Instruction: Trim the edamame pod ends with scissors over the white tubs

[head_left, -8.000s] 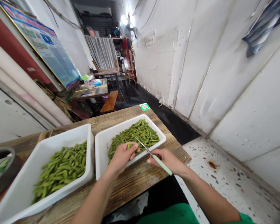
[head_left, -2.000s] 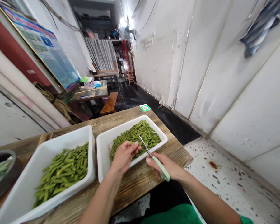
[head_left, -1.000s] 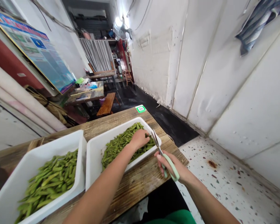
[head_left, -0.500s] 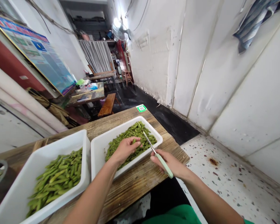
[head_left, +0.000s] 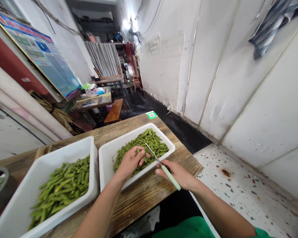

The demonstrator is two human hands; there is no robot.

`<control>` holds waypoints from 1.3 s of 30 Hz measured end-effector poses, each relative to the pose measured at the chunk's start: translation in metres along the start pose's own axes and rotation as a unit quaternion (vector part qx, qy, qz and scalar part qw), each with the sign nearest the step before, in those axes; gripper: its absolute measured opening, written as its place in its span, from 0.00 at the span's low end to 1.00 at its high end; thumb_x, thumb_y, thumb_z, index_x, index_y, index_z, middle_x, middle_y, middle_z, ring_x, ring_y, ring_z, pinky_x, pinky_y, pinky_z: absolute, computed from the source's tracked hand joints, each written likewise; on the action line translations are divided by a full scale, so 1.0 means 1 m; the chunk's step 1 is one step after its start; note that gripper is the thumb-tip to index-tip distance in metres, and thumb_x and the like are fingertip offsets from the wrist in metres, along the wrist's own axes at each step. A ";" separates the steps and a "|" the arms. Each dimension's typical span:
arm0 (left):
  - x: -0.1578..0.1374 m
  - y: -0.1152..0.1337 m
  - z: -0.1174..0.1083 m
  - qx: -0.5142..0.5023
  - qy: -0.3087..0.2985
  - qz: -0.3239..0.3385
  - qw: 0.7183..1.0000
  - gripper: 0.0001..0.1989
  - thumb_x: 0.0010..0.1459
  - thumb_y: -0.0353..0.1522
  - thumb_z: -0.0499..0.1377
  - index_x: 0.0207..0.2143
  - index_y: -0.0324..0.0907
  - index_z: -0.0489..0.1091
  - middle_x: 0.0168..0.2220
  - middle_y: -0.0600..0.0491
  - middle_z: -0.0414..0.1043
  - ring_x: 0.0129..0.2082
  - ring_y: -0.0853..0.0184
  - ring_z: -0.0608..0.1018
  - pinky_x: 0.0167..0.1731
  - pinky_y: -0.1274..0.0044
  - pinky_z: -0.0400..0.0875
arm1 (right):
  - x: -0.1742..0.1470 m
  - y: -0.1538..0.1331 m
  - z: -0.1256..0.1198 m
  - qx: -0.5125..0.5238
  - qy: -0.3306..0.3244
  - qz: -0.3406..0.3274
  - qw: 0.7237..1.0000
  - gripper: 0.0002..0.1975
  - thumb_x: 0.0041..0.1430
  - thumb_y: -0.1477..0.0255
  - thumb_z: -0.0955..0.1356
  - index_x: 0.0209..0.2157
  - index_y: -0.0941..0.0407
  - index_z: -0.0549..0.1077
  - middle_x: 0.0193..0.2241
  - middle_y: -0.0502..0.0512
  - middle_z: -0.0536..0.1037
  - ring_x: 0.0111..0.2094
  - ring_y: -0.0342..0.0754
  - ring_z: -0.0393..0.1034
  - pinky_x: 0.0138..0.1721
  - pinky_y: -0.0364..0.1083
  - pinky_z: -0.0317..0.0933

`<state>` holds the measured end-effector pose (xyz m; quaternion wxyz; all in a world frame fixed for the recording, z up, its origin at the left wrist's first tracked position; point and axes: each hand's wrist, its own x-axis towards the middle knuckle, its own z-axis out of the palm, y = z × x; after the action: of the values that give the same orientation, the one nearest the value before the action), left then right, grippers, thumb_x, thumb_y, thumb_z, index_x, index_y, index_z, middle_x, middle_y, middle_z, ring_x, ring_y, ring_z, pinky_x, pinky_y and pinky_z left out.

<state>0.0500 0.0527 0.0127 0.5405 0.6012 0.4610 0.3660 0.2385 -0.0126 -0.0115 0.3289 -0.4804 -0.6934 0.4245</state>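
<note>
My left hand (head_left: 131, 161) is over the right-hand white tray (head_left: 106, 172), its fingers pinched around a green edamame pod (head_left: 138, 151). More edamame pods (head_left: 152, 138) lie heaped in that tray. At the tray's near edge, my right hand (head_left: 175, 170) grips a pair of scissors (head_left: 171, 177) with a pale green handle. Their metal blades point up and left towards the left hand, and look close together. I cannot tell whether the tips touch the pod.
On the left stands a second white tray (head_left: 93, 172) with larger pods (head_left: 64, 185), and beside it a dark pot (head_left: 2, 188). Both trays rest on a wooden table (head_left: 144, 205). A green code sticker (head_left: 151, 114) marks its far corner. Beyond are a bench (head_left: 114, 110) and another table (head_left: 91, 102).
The scissors have shifted left, bringing their tips closer to my left hand. My left hand has turned slightly, its pod held between the fingers. Camera view moved a little.
</note>
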 end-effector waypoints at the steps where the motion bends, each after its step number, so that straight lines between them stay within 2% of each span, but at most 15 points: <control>1: 0.000 -0.001 0.000 -0.012 0.002 -0.003 1.000 0.16 0.49 0.41 0.57 0.34 0.39 0.61 0.30 0.52 0.71 0.17 0.77 0.62 0.18 0.82 0.54 | 0.000 0.000 0.000 0.001 0.002 0.002 1.000 0.15 0.55 0.60 0.63 0.35 0.58 0.68 0.27 0.51 0.71 0.28 0.43 0.64 0.30 0.40 0.56; 4: -0.002 -0.004 0.001 -0.026 0.004 -0.006 1.000 0.15 0.49 0.41 0.57 0.34 0.39 0.62 0.30 0.52 0.71 0.18 0.76 0.63 0.20 0.82 0.55 | 0.000 -0.001 0.000 0.002 0.004 0.002 1.000 0.15 0.54 0.60 0.64 0.35 0.58 0.68 0.28 0.51 0.71 0.28 0.43 0.64 0.30 0.40 0.56; 12: -0.006 -0.002 0.005 0.014 -0.008 0.010 1.000 0.14 0.50 0.40 0.56 0.32 0.38 0.65 0.25 0.54 0.69 0.16 0.78 0.60 0.18 0.82 0.52 | 0.000 -0.008 -0.003 -0.030 -0.014 -0.005 0.999 0.15 0.54 0.60 0.63 0.35 0.58 0.69 0.25 0.49 0.70 0.26 0.43 0.62 0.29 0.40 0.55; 18: -0.008 -0.005 0.003 0.029 -0.020 0.019 0.999 0.14 0.51 0.41 0.56 0.30 0.37 0.66 0.24 0.54 0.69 0.15 0.78 0.59 0.17 0.82 0.50 | -0.002 -0.008 -0.001 -0.045 -0.015 0.000 0.999 0.19 0.52 0.57 0.65 0.38 0.57 0.69 0.24 0.48 0.68 0.25 0.42 0.61 0.29 0.40 0.54; 23: -0.010 -0.006 0.004 -0.003 -0.036 0.004 0.999 0.14 0.52 0.40 0.56 0.32 0.37 0.65 0.25 0.53 0.70 0.15 0.79 0.58 0.18 0.83 0.49 | -0.002 -0.006 0.007 0.002 -0.010 -0.009 1.000 0.15 0.55 0.59 0.63 0.31 0.58 0.69 0.22 0.47 0.67 0.24 0.40 0.58 0.26 0.38 0.52; 29: -0.010 -0.005 0.004 -0.001 -0.041 -0.039 0.998 0.15 0.49 0.40 0.58 0.33 0.36 0.66 0.24 0.53 0.70 0.15 0.78 0.58 0.18 0.82 0.49 | 0.000 0.001 0.013 -0.034 0.005 0.012 0.999 0.17 0.53 0.58 0.63 0.27 0.59 0.68 0.20 0.48 0.66 0.22 0.40 0.57 0.25 0.39 0.51; 34: -0.007 -0.005 0.003 0.018 -0.060 -0.048 0.997 0.14 0.47 0.40 0.59 0.27 0.36 0.67 0.22 0.54 0.68 0.15 0.78 0.58 0.18 0.82 0.50 | 0.000 0.003 0.014 -0.079 0.015 0.027 0.996 0.20 0.53 0.54 0.62 0.27 0.58 0.69 0.19 0.49 0.67 0.21 0.41 0.57 0.24 0.39 0.50; 39: -0.005 0.000 0.005 0.038 -0.060 -0.063 0.995 0.14 0.47 0.40 0.59 0.22 0.37 0.66 0.13 0.59 0.60 0.14 0.78 0.54 0.17 0.82 0.48 | 0.000 0.002 0.015 -0.094 0.026 0.037 0.995 0.21 0.53 0.53 0.62 0.27 0.59 0.70 0.20 0.52 0.69 0.21 0.42 0.59 0.23 0.40 0.50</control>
<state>0.0529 0.0461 0.0124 0.5663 0.6118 0.4780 0.2765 0.2261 -0.0161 -0.0198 0.2842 -0.5456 -0.7032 0.3564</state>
